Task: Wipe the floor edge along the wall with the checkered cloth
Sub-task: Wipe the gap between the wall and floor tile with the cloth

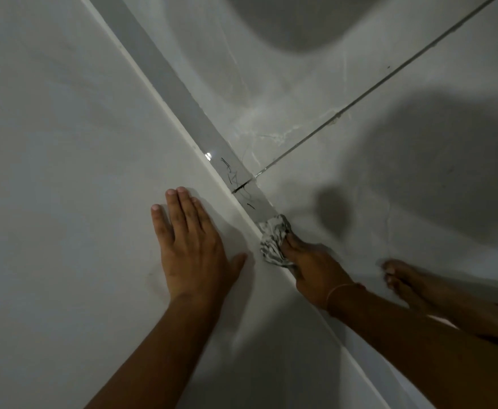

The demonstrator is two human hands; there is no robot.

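Note:
The checkered cloth (273, 240) is bunched up and pressed against the grey skirting strip (182, 95) where the white wall (64, 143) meets the tiled floor (315, 93). My right hand (315, 270) grips the cloth from behind, a thin band on its wrist. My left hand (193, 246) lies flat on the wall with fingers spread, holding nothing, just left of the cloth. Dark scribble marks (236, 178) show on the skirting just ahead of the cloth.
A dark grout line (368, 93) crosses the marble-patterned floor tiles and meets the skirting near the scribbles. My bare foot (413, 284) rests on the floor to the right of my right hand. Large shadows fall over the floor at the top and right.

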